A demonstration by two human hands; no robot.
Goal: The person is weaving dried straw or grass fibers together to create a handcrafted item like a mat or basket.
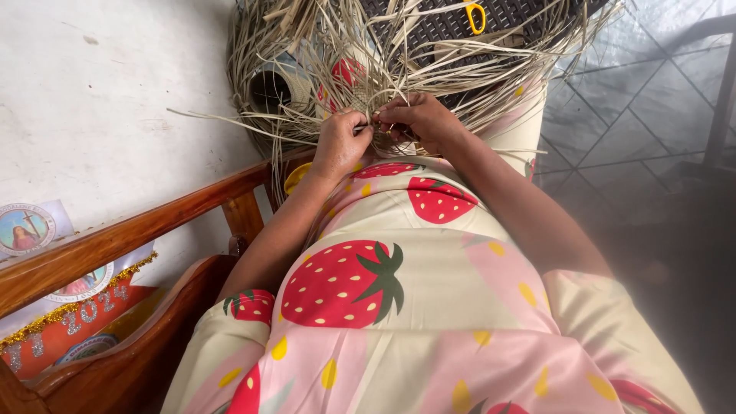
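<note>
My left hand and my right hand meet over my lap, fingertips pinched together on thin pale straw strips. The strips fan out from a half-woven piece held between both hands and spread over my knees. My arms come out of a pink and cream garment printed with large strawberries.
A dark woven plastic surface lies beyond the straw with yellow-handled scissors on it. A wooden chair arm runs along my left, next to a white wall. Grey tiled floor lies to the right.
</note>
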